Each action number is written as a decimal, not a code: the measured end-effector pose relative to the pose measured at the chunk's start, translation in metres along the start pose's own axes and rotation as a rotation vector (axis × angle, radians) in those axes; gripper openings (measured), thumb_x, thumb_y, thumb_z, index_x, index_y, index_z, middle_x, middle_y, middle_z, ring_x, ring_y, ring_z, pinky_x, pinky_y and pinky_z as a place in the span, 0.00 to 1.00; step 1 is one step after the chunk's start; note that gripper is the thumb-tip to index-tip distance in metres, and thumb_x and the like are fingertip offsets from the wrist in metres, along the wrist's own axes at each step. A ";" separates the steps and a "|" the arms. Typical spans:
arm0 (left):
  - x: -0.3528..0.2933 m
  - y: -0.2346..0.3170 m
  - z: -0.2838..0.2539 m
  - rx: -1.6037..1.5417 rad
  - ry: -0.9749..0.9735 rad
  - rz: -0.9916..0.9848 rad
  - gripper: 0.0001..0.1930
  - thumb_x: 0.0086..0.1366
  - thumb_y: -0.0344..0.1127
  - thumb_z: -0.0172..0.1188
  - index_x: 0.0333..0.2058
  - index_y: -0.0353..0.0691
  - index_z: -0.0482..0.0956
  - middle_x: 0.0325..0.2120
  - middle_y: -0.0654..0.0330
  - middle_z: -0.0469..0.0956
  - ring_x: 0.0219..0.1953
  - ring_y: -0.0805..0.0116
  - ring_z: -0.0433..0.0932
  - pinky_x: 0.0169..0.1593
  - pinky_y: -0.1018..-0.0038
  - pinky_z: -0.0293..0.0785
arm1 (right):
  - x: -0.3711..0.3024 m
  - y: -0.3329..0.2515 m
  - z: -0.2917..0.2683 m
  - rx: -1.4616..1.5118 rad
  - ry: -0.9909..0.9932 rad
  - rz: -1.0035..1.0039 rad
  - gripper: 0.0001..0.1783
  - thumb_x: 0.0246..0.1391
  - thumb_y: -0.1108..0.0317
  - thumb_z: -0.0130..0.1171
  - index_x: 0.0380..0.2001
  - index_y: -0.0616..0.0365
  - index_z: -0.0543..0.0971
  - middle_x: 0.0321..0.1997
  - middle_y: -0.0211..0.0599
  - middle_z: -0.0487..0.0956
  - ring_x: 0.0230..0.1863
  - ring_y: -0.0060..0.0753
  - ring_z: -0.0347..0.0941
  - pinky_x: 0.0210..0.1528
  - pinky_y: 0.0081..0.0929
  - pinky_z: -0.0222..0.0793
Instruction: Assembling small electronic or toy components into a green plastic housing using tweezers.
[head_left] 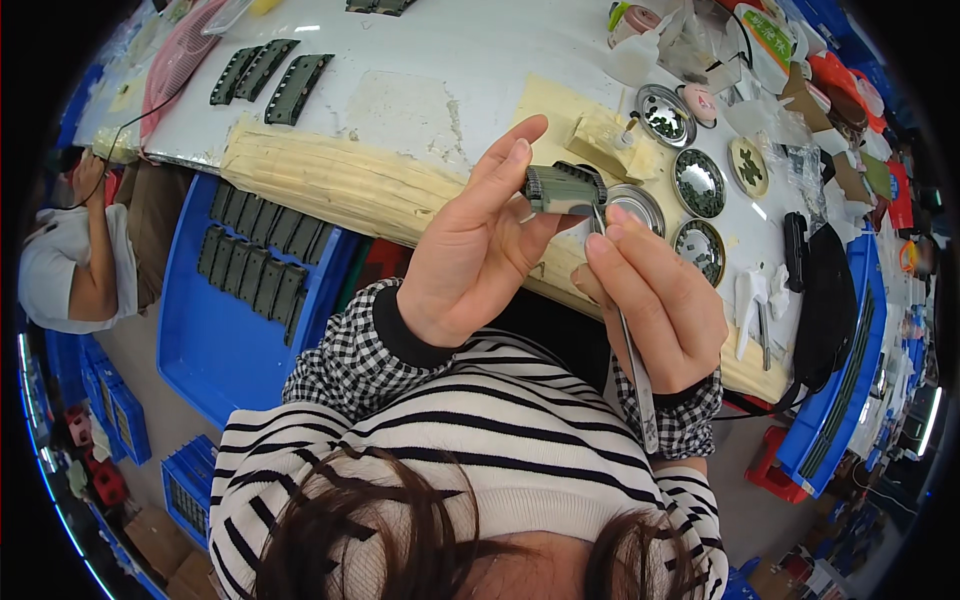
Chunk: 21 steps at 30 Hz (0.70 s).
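Note:
My left hand (455,265) is closed on a dark green, curved plastic model part (562,192), holding it by its left end over the table's near edge. In my right hand (660,305) is a pair of metal tweezers (640,385), pinched between thumb and fingers. Their tips touch or nearly touch the right end of the model part. Whether a tiny piece sits between the tips is too small to tell. Just behind my right fingers stands a round metal tin (648,205), partly hidden by them.
Small green pieces lie in round tins (677,185) at the right, near a yellow block (600,145). Similar green parts (298,90) rest on the white table (460,60) and in a blue tray (195,345) at left. A person (70,265) sits far left.

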<state>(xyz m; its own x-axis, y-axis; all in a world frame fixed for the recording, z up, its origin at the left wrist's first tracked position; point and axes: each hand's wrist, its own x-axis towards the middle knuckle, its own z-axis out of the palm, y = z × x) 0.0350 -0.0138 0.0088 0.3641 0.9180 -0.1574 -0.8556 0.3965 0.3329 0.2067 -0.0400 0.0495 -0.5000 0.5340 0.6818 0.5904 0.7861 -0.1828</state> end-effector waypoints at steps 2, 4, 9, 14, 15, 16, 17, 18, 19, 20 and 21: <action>0.001 -0.002 0.002 0.025 0.027 0.012 0.21 0.74 0.39 0.40 0.64 0.44 0.55 0.53 0.43 0.69 0.55 0.56 0.72 0.53 0.73 0.78 | -0.001 0.000 0.001 -0.007 -0.001 -0.007 0.15 0.41 0.77 0.62 0.37 0.71 0.80 0.38 0.47 0.78 0.43 0.47 0.79 0.46 0.35 0.80; 0.001 -0.002 0.003 0.049 0.038 0.017 0.21 0.74 0.39 0.40 0.64 0.44 0.55 0.53 0.43 0.69 0.55 0.55 0.72 0.53 0.73 0.77 | -0.001 0.001 0.002 -0.011 0.002 -0.017 0.15 0.41 0.78 0.62 0.37 0.72 0.80 0.38 0.47 0.78 0.43 0.47 0.79 0.46 0.36 0.80; 0.001 0.000 -0.003 0.020 -0.014 -0.002 0.21 0.75 0.39 0.40 0.63 0.44 0.56 0.53 0.44 0.69 0.55 0.56 0.72 0.55 0.71 0.76 | -0.001 0.001 0.000 -0.009 -0.001 -0.029 0.16 0.41 0.78 0.62 0.37 0.71 0.80 0.38 0.46 0.78 0.43 0.47 0.79 0.47 0.35 0.80; 0.005 0.002 0.008 0.031 -0.023 0.015 0.22 0.74 0.41 0.43 0.63 0.43 0.57 0.53 0.44 0.68 0.55 0.56 0.71 0.51 0.77 0.79 | -0.002 0.001 -0.005 0.076 0.081 0.053 0.17 0.42 0.76 0.67 0.39 0.66 0.81 0.41 0.43 0.78 0.44 0.47 0.80 0.47 0.34 0.79; 0.004 0.004 0.013 0.015 -0.014 0.030 0.22 0.73 0.41 0.44 0.63 0.42 0.57 0.53 0.44 0.67 0.56 0.55 0.70 0.50 0.78 0.80 | -0.002 -0.002 -0.008 0.118 0.123 0.105 0.18 0.42 0.75 0.69 0.40 0.64 0.81 0.41 0.43 0.78 0.44 0.46 0.80 0.48 0.34 0.79; 0.005 0.006 0.016 -0.048 -0.011 0.015 0.22 0.72 0.41 0.47 0.61 0.41 0.59 0.53 0.44 0.67 0.56 0.55 0.69 0.50 0.78 0.80 | -0.002 -0.005 -0.013 0.161 0.167 0.156 0.19 0.41 0.74 0.71 0.40 0.62 0.81 0.42 0.42 0.78 0.44 0.45 0.80 0.50 0.34 0.78; 0.007 0.009 0.018 -0.112 -0.010 0.001 0.22 0.72 0.41 0.49 0.59 0.40 0.61 0.52 0.45 0.66 0.56 0.54 0.69 0.50 0.78 0.81 | -0.002 -0.002 -0.012 0.189 0.250 0.148 0.20 0.42 0.71 0.71 0.41 0.61 0.80 0.41 0.43 0.79 0.44 0.43 0.80 0.46 0.33 0.79; 0.009 0.012 0.019 -0.175 -0.010 -0.020 0.21 0.71 0.41 0.51 0.58 0.39 0.62 0.52 0.45 0.66 0.56 0.53 0.68 0.50 0.78 0.81 | -0.005 0.001 -0.011 0.172 0.293 0.154 0.17 0.47 0.67 0.68 0.42 0.61 0.80 0.40 0.44 0.79 0.42 0.42 0.80 0.44 0.31 0.78; 0.011 0.014 0.018 -0.233 -0.029 -0.044 0.20 0.70 0.41 0.52 0.55 0.38 0.64 0.52 0.45 0.65 0.57 0.53 0.67 0.50 0.78 0.81 | -0.007 0.004 -0.010 0.156 0.335 0.161 0.16 0.52 0.64 0.65 0.42 0.62 0.80 0.39 0.45 0.80 0.39 0.41 0.80 0.41 0.30 0.77; 0.015 0.016 0.015 -0.292 -0.049 -0.067 0.20 0.69 0.41 0.54 0.53 0.36 0.65 0.51 0.46 0.65 0.57 0.53 0.66 0.51 0.77 0.81 | -0.007 0.006 -0.009 0.149 0.338 0.159 0.16 0.55 0.62 0.62 0.43 0.62 0.80 0.39 0.45 0.80 0.38 0.40 0.80 0.40 0.29 0.76; 0.018 0.017 0.012 -0.353 -0.066 -0.092 0.19 0.68 0.41 0.55 0.51 0.35 0.66 0.51 0.46 0.64 0.57 0.52 0.66 0.51 0.77 0.81 | -0.008 0.008 -0.008 0.141 0.338 0.160 0.17 0.58 0.60 0.59 0.43 0.62 0.79 0.38 0.46 0.81 0.36 0.39 0.79 0.39 0.28 0.75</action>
<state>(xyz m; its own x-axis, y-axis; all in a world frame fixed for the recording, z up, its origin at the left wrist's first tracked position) 0.0313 0.0097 0.0226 0.4586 0.8822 -0.1072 -0.8882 0.4590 -0.0224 0.2202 -0.0408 0.0489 -0.1585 0.5392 0.8271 0.5393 0.7490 -0.3850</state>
